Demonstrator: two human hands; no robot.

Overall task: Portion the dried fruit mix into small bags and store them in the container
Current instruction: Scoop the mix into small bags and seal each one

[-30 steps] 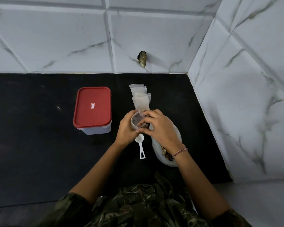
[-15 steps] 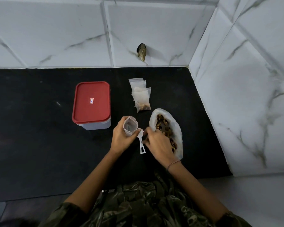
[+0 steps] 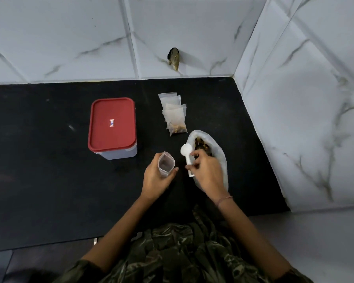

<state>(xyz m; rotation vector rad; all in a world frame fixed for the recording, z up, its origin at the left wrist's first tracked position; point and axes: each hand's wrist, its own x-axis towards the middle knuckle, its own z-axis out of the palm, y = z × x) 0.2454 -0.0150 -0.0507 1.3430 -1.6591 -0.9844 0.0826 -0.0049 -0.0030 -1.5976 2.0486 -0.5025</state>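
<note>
Surface: a black matte countertop is running back into a corner of white marble-veined wall tiles.
Left hand: the left hand is curling round a small clear zip bag, holding it upright with the mouth spread; the bag is looking empty.
Right hand: the right hand is pinching the handle of a white plastic measuring scoop, whose bowl is showing empty.
Source: a large translucent plastic bag is lying open under that hand, exposing brown dried fruit mix.
Position: the mix is lying just beyond the scoop bowl; the small bag is waiting just left, apart.
Step, judged: loading the scoop. Dig shallow, level the load, and keep the small bag's mouth wide and close.
Beyond: stacked small clear bags are lying flat, the nearest already holding fruit.
Container: a pale rectangular tub with a red lid is standing closed, left.
</note>
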